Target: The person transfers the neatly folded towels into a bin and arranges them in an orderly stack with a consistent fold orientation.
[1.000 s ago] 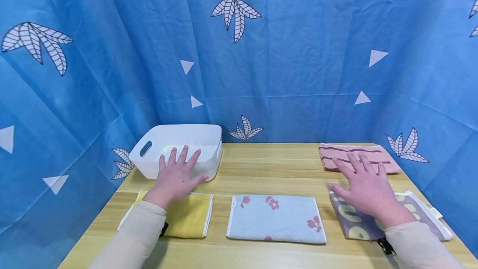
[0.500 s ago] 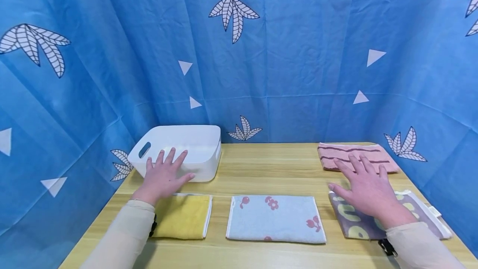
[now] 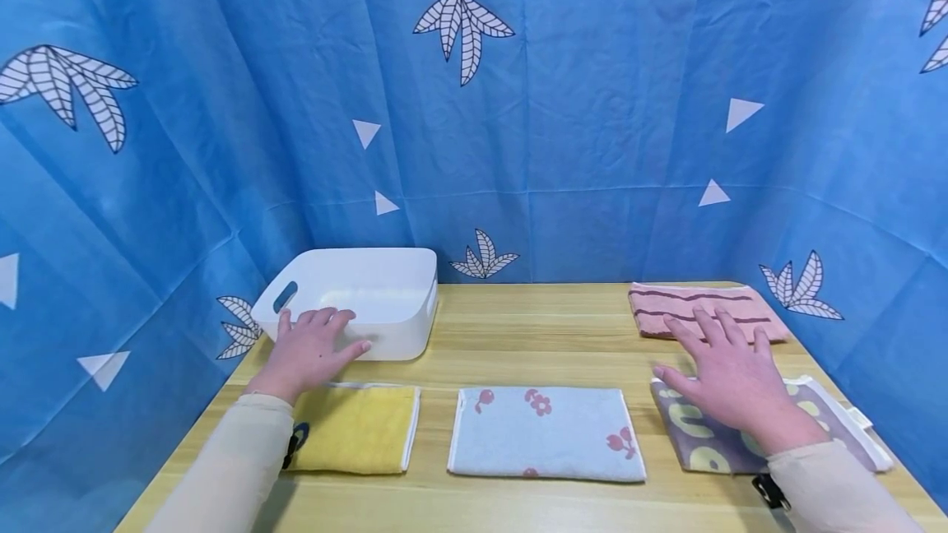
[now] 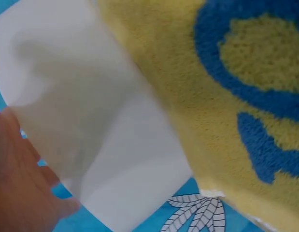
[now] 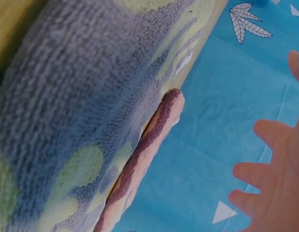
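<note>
resting or hovering, it cannot be told which, at the near side of a white bin on a wooden table, a person's left hand has its fingers loosely bent and parted. beneath that wrist lies a folded yellow towel, its blue marks large in the left wrist view. the right hand is spread wide above a folded purple towel, fingertips toward a pink towel with dark stripes behind. between the hands lies a folded pale blue towel with reddish flowers. a blue curtain with leaf prints hangs behind.
</note>
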The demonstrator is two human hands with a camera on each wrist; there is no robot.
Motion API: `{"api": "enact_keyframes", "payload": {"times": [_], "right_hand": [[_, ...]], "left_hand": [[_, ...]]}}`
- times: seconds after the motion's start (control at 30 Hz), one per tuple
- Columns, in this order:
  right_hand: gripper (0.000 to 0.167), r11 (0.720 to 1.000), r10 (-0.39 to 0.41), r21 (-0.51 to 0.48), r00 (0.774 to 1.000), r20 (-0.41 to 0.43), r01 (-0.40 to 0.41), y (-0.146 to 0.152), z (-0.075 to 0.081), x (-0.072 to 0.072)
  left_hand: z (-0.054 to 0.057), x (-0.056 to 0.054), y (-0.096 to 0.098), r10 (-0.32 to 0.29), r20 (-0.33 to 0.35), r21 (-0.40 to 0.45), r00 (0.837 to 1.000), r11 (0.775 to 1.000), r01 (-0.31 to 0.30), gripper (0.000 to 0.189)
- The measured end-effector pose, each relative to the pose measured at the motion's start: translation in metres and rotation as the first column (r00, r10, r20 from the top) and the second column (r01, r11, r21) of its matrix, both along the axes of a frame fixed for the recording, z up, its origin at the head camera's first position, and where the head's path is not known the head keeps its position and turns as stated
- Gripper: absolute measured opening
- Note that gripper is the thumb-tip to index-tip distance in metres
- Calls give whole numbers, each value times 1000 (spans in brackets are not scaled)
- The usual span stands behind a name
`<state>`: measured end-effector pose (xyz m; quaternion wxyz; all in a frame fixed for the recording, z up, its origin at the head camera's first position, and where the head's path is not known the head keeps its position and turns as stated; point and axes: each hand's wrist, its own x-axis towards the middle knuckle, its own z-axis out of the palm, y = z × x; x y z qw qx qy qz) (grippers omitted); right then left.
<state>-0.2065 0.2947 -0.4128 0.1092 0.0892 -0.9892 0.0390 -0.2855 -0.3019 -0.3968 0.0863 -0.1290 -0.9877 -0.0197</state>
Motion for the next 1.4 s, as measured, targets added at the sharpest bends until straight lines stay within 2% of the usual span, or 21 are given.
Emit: {"api": "enact_keyframes", "payload": {"times": [0.2, 0.37, 0.77, 1.23, 1.4], "right_hand": [[86, 1000, 6, 3, 1000, 12, -6, -2, -1, -1], [85, 1000, 15, 3, 1000, 9, -15, -3, -2, -1], [91, 1000, 28, 6, 1000, 3, -28, -7, -2, -5], [89, 1000, 25, -17, 1000, 5, -25, -6, -7, -4], [89, 1000, 24, -16, 1000, 4, -24, -7, -7, -5]], "left_hand": [[-2, -6, -2, -28, -28, -13, 999, 1000, 27, 71], [-3, -10, -4, -25, -43, -23, 999, 999, 24, 66], [-5, -17, -6, 9, -25, 49, 1000, 999, -8, 52], [-7, -18, -4, 31, 6, 90, 1000, 995, -31, 64], [-5, -18, -2, 35, 20, 93, 999, 995, -36, 62]]}}
